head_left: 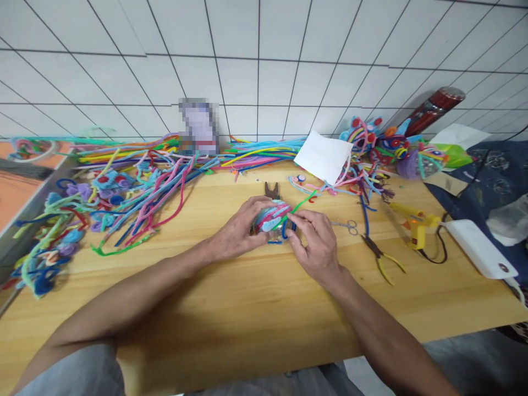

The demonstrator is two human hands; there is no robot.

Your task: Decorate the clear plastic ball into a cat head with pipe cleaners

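Observation:
My left hand (243,228) is wrapped round the side of a small pipe-cleaner craft piece (272,217), striped pink and light blue, with a clear part showing near its lower right. A green pipe cleaner (304,202) sticks out from it toward the upper right. The fingers of my right hand (313,242) pinch this green strand against the piece. Dark blue fuzzy material shows by the right fingertips. Just beyond the piece lie pliers (271,190) with dark jaws; their handles are hidden behind it.
Pipe cleaners (165,181) heap along the left and back. Right of my hand lie scissors (350,225), yellow-handled pliers (383,258), a yellow glue gun (416,225) and a white power box (480,247). White paper (324,155), finished-looking craft figures (391,144) and a red flask (437,110) stand behind.

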